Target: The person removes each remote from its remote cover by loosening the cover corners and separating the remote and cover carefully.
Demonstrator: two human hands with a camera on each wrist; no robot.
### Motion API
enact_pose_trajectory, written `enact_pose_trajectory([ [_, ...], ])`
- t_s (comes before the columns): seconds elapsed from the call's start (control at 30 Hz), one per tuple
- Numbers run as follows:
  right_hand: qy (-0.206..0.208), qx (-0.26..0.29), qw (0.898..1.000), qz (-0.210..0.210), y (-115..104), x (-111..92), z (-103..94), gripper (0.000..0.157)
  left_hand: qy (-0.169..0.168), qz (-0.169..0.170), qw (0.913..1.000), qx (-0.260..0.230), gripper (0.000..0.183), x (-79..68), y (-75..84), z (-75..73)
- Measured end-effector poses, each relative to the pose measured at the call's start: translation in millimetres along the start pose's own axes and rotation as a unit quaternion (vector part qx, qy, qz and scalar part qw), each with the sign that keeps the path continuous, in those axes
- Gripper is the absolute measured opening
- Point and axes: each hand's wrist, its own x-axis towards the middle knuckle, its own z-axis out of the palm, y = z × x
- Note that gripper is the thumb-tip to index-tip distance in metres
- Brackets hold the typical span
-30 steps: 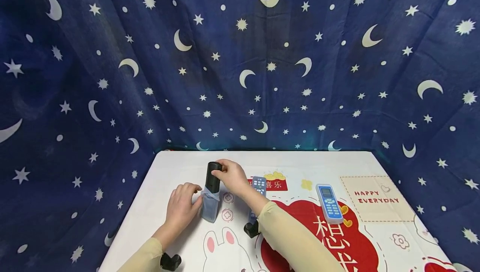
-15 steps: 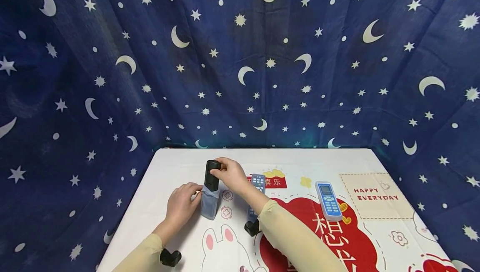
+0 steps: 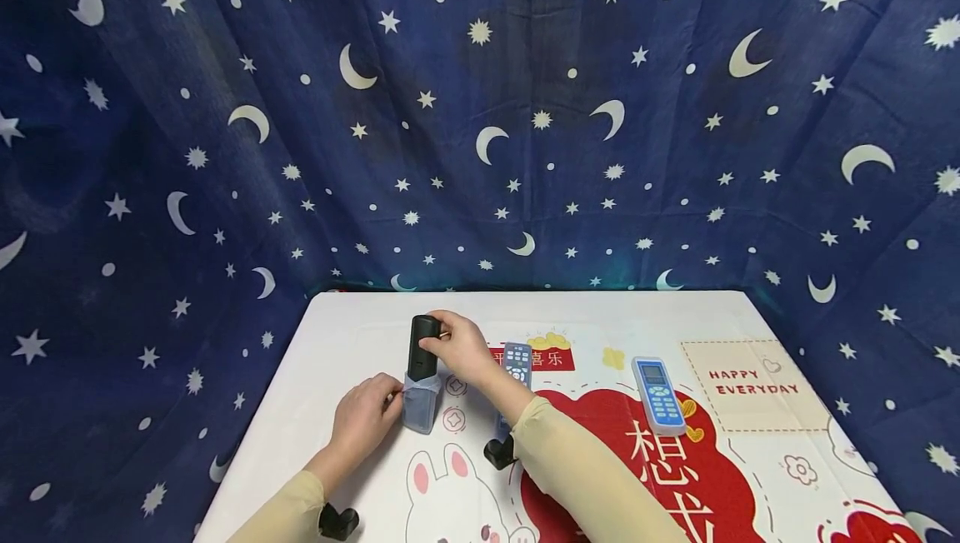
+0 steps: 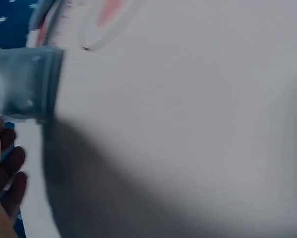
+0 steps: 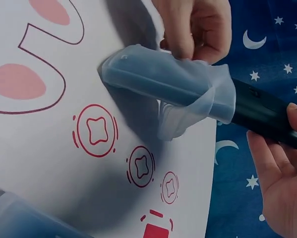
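A black remote control point(image 3: 423, 356), keys out of sight, stands partly inside a translucent silicone sleeve point(image 3: 420, 407) at the left of the table. My right hand point(image 3: 467, 350) grips its bare upper end between thumb and fingers. Lower down, my left hand point(image 3: 365, 411) pinches the sleeve's edge near the opening. The right wrist view has the sleeve point(image 5: 158, 74) crumpled and flared around its mouth, with the remote control point(image 5: 262, 109) coming out of it. Only the sleeve's closed end point(image 4: 27, 84) and some left-hand fingers point(image 4: 12, 171) show in the left wrist view.
To the right of the sleeve lies another remote control point(image 3: 517, 362), half hidden by my right forearm. A blue-and-white remote control point(image 3: 659, 397) rests farther right on the printed tablecloth point(image 3: 585, 318). A starry curtain point(image 3: 450, 151) hangs behind the table.
The sleeve's mouth has shifted a little, smoothing out and then folding again around the remote control. Both hands keep their holds. The head view has tilted slightly.
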Motion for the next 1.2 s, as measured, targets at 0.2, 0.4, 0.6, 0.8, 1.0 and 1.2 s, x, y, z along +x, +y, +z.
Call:
enact_pose_trajectory([
  [0.2,0.002,0.070,0.997,0.011,-8,4,-6.4,0.045,-0.062,-0.157,0.9649,-0.202,0.014,6.6,6.7,-8.0],
  [0.4,0.005,0.109,0.994,0.026,-14,10,-16.4,0.052,-0.139,-0.274,0.8745,-0.375,0.044,10.0,17.2,-17.9],
  [0.6,-0.006,0.150,0.987,0.061,-16,12,-23.8,0.053,-0.163,-0.294,0.8108,-0.480,0.044,14.3,29.4,-22.1],
  [0.8,-0.031,0.168,0.982,0.086,-16,13,-24.0,0.052,-0.168,-0.309,0.7230,-0.595,0.036,21.7,38.6,-28.7],
  [1.0,-0.036,0.164,0.980,0.106,-9,15,-20.7,0.050,-0.232,-0.282,0.6802,-0.636,0.041,23.8,41.7,-31.9],
  [1.2,-0.058,0.169,0.978,0.108,-5,12,-20.7,0.054,-0.236,-0.272,0.7215,-0.592,0.060,20.6,42.8,-23.4],
])
